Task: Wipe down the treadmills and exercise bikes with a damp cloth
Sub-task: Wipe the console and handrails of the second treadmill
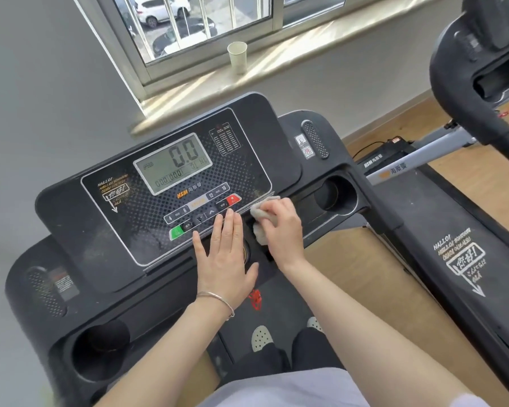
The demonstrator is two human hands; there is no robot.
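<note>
Right hand [279, 227] grips cloth [260, 223] against treadmill console [147, 218].

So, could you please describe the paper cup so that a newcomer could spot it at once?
Find the window behind the treadmill console; a pale sill runs below it. On that sill, above the console's top right corner, stands an upright paper cup. It is whitish and tapered, unlike the console's black recessed cup holders.
</note>
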